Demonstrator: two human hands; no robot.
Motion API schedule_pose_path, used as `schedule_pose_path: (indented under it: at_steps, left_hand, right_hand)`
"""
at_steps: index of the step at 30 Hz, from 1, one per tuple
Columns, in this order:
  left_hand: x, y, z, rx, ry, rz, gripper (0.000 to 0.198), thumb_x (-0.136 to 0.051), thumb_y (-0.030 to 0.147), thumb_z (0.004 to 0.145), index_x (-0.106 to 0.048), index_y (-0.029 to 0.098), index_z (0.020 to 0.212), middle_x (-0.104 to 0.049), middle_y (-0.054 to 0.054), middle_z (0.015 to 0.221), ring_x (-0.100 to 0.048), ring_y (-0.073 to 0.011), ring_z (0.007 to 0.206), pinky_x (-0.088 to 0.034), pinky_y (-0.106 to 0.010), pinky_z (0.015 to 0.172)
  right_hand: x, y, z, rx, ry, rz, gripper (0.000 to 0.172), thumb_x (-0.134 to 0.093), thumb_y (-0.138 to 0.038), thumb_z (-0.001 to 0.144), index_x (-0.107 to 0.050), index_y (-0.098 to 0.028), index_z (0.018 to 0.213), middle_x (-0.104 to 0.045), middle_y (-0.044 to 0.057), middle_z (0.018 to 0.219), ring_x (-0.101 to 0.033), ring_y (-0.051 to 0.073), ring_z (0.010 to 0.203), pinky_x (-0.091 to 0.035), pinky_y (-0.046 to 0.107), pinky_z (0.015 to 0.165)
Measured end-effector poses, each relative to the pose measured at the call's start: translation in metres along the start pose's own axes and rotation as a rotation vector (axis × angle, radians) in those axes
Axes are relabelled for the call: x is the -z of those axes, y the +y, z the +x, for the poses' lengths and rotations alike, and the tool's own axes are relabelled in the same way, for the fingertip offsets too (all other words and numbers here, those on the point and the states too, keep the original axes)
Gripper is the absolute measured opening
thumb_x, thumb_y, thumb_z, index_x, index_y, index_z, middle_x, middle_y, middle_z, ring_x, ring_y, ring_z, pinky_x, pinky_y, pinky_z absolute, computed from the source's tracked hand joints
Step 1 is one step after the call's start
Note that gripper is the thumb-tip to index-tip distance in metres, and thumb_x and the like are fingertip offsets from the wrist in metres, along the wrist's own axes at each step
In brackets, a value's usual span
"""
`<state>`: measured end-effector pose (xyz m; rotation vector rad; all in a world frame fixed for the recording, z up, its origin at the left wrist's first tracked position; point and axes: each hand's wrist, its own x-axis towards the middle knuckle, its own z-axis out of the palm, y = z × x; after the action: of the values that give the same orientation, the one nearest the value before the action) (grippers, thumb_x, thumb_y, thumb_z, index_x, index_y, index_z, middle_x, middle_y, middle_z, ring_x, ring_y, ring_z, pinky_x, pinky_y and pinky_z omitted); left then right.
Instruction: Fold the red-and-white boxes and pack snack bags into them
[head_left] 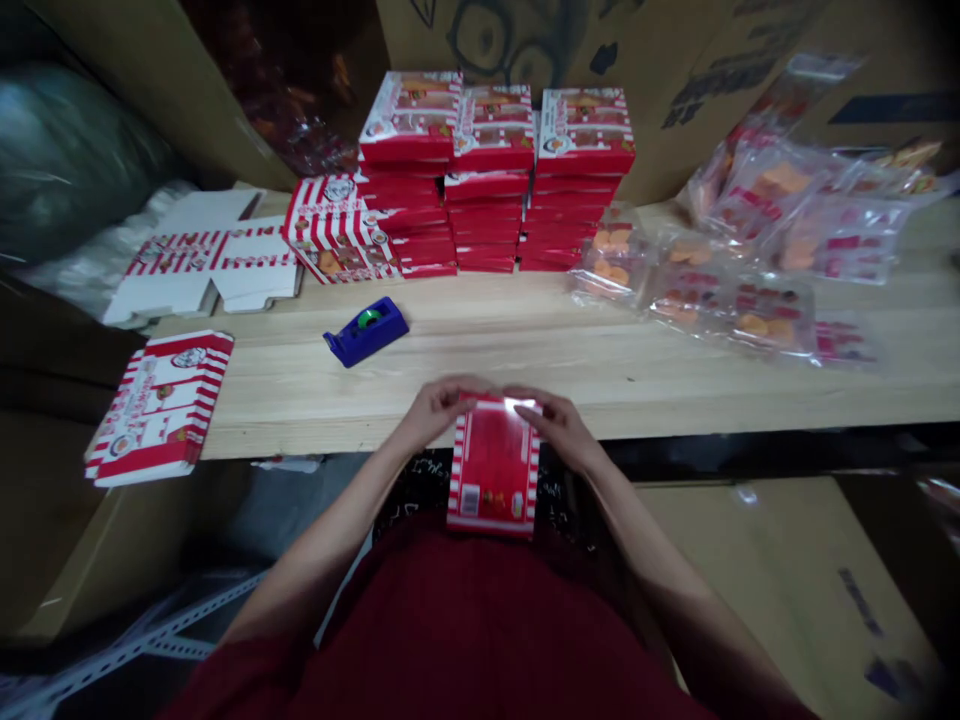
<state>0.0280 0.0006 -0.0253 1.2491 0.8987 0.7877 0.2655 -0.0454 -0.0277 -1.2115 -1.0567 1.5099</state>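
Observation:
A red box with striped red-and-white sides (493,460) is held against my body at the table's front edge, its barcode side facing up. My left hand (444,408) grips its far left corner, and my right hand (553,420) grips the far right corner with the thumb on top. The fingertips beneath the box are hidden. Beyond my hands, to the left, a blue tape dispenser (367,331) with a green core lies on the wooden table (495,335).
Stacked red boxes (487,215) stand at the back. Flat box blanks (165,405) lie at the left edge, with unfolded white cartons (217,250) behind them. Clear bags of orange pieces (765,305) spread over the right side. Large cardboard boxes (675,80) rise behind the table.

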Motion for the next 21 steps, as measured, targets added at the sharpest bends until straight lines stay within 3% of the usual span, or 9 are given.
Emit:
schedule_pose_path:
  at_steps: [3,6,9,13,15,18,20,21]
  left_hand:
    - [0.003,-0.001,0.045,0.086,0.144,-0.163,0.041,-0.089,0.035,0.070,-0.070,0.016,0.102,-0.078,-0.005,0.090,-0.073,-0.0200,0.084,-0.056,-0.034,0.083]
    - [0.008,0.006,0.066,0.130,0.154,-0.184,0.050,-0.087,0.038,0.074,-0.064,0.015,0.111,-0.076,-0.004,0.084,-0.071,-0.0181,0.073,-0.056,-0.033,0.076]
    - [0.008,0.013,0.053,0.144,0.127,-0.212,0.051,-0.083,0.037,0.079,-0.061,0.016,0.120,-0.076,-0.012,0.108,-0.074,-0.0217,0.089,-0.057,-0.037,0.085]
    - [0.016,0.019,0.015,0.121,0.130,-0.207,0.050,-0.077,0.037,0.086,-0.060,0.020,0.129,-0.067,-0.017,0.136,-0.070,-0.0267,0.113,-0.053,-0.043,0.101]
    - [0.041,0.023,0.001,0.001,0.283,-0.115,0.053,-0.075,0.040,0.087,-0.058,0.020,0.133,-0.066,-0.017,0.138,-0.068,-0.0283,0.117,-0.051,-0.045,0.105]
    - [0.109,0.032,-0.009,-0.218,0.694,0.183,0.057,-0.073,0.042,0.086,-0.055,0.020,0.136,-0.059,-0.016,0.145,-0.056,-0.0300,0.135,-0.044,-0.047,0.113]
    - [0.158,0.036,-0.013,-0.200,0.845,0.435,0.073,-0.082,0.040,0.075,-0.052,0.020,0.139,-0.050,-0.017,0.153,-0.042,-0.0317,0.147,-0.035,-0.047,0.119]
    - [0.178,0.036,-0.015,-0.143,0.836,0.524,0.083,-0.088,0.036,0.067,-0.051,0.020,0.140,-0.048,-0.017,0.154,-0.039,-0.0327,0.148,-0.033,-0.046,0.120]
  right_hand:
    - [0.008,0.002,0.037,-0.117,0.019,0.092,0.037,-0.086,-0.046,0.073,-0.081,-0.027,0.104,-0.083,0.004,0.103,-0.076,0.024,0.096,-0.059,0.044,0.097]
    - [0.017,0.004,0.062,-0.183,0.018,0.129,0.038,-0.085,-0.042,0.075,-0.079,-0.020,0.105,-0.083,0.005,0.088,-0.075,0.019,0.073,-0.064,0.037,0.078]
    - [0.022,0.008,0.070,-0.224,0.026,0.155,0.037,-0.083,-0.038,0.076,-0.078,-0.017,0.106,-0.083,0.007,0.087,-0.075,0.019,0.070,-0.065,0.035,0.074]
    - [0.021,0.008,0.063,-0.253,0.032,0.182,0.036,-0.082,-0.035,0.078,-0.078,-0.014,0.107,-0.083,0.011,0.098,-0.078,0.024,0.084,-0.064,0.038,0.084]
    - [0.020,0.003,0.054,-0.246,0.030,0.193,0.035,-0.083,-0.035,0.077,-0.079,-0.014,0.105,-0.083,0.011,0.100,-0.078,0.026,0.091,-0.063,0.039,0.087]
    - [0.022,-0.009,0.038,-0.201,0.029,0.204,0.036,-0.085,-0.038,0.076,-0.080,-0.019,0.107,-0.083,0.008,0.103,-0.078,0.027,0.098,-0.062,0.039,0.091]
    - [0.025,-0.013,0.030,-0.176,0.040,0.185,0.040,-0.084,-0.041,0.078,-0.079,-0.023,0.113,-0.082,0.009,0.112,-0.077,0.029,0.106,-0.062,0.039,0.093]
    - [0.026,-0.014,0.026,-0.183,0.034,0.187,0.041,-0.084,-0.043,0.078,-0.079,-0.024,0.114,-0.080,0.009,0.117,-0.076,0.029,0.109,-0.062,0.039,0.092]
